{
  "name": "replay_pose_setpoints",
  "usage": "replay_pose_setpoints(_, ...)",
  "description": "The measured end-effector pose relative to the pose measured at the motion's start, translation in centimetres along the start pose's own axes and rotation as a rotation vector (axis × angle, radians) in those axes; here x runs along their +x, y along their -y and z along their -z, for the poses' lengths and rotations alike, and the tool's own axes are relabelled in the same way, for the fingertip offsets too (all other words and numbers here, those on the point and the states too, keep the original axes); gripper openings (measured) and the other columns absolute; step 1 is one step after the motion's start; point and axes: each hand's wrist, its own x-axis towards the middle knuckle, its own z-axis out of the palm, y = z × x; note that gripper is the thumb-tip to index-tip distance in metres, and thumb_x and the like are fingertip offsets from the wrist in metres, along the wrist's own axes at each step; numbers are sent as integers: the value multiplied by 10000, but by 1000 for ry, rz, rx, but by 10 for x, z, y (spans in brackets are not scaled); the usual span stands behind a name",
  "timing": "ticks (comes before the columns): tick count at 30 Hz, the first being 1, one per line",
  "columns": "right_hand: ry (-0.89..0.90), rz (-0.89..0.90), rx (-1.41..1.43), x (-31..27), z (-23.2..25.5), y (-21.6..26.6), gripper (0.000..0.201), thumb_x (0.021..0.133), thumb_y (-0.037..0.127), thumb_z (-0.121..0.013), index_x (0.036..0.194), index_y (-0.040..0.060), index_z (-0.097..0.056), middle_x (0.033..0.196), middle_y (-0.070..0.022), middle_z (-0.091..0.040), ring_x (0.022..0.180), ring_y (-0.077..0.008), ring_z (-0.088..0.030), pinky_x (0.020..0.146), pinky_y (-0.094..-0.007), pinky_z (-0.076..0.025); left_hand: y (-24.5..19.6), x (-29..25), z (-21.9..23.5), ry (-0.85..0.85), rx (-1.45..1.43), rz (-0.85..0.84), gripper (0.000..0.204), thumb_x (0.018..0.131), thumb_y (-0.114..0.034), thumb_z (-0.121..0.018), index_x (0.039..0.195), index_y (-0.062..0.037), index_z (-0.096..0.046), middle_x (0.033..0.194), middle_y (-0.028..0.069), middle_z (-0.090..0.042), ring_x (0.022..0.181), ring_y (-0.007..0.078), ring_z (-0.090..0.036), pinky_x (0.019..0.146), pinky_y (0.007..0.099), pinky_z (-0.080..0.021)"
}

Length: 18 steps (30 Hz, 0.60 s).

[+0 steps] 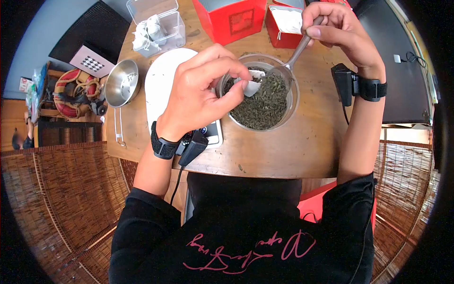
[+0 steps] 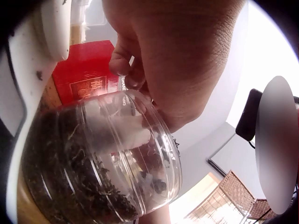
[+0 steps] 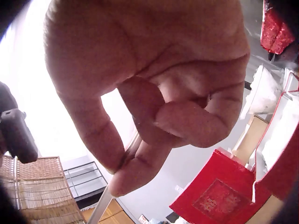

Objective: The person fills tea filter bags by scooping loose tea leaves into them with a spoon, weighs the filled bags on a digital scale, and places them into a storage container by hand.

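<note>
My left hand [image 1: 203, 85] pinches a small white pouch [image 1: 252, 89] over a clear round jar [image 1: 294, 103]. Dark bits show in the pouch's mouth. Dried dark green leaves [image 1: 260, 112] fill much of the jar. From the left wrist view, the pouch shows blurred through the jar wall [image 2: 156, 184], below the left hand [image 2: 177, 56]. My right hand [image 1: 343, 35] grips a spoon [image 1: 299, 51] by its handle, and the spoon's bowl is down inside the jar, beside the pouch. Thumb and forefinger of the right hand [image 3: 154, 93] pinch the handle in the right wrist view.
Behind the jar stand a large red box [image 1: 229, 26] and a smaller red box [image 1: 283, 38] with white contents. A clear plastic box [image 1: 178, 38] holds white pouches [image 1: 152, 31]. On the left are a steel pan [image 1: 120, 87] and a flat white surface [image 1: 158, 71].
</note>
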Motion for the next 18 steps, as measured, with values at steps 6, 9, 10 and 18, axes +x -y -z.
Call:
replay_pose_setpoints(6, -70, 25, -85, -3, 2, 11, 120, 912, 21, -744, 1009, -40, -709, 894, -87, -764, 793, -112, -729, 706, -205, -552, 1, -1, -1, -6, -3, -13, 125, 767, -36, -765, 885, -77, -759, 885, 21, -679, 593, 107, -536, 521, 260, -404)
replay_pose_setpoints(9, -91, 44, -129, -2, 0, 15, 121, 906, 0, -742, 1012, -48, -706, 893, -93, -764, 801, -116, -734, 713, -208, -562, 3, -2, 0, 12, 2, -6, 164, 766, 0, -764, 912, -75, -769, 911, 14, -672, 636, 69, -509, 537, 223, -381)
replay_pose_setpoints(10, -107, 59, -147, -3, -2, 15, 124, 902, -12, -742, 1013, -52, -704, 891, -96, -763, 803, -117, -735, 719, -209, -568, 5, -2, 0, 13, 3, -16, 161, 764, -4, -766, 908, -76, -771, 910, 13, -673, 643, 69, -517, 539, 222, -385)
replay_pose_setpoints(18, -141, 90, -219, -6, -19, 31, 85, 906, -30, -733, 984, -53, -708, 879, -99, -762, 780, -100, -727, 685, -196, -558, 3, -3, -1, 15, 10, -18, 147, 755, -11, -771, 888, -74, -771, 907, 13, -672, 661, 72, -539, 543, 222, -396)
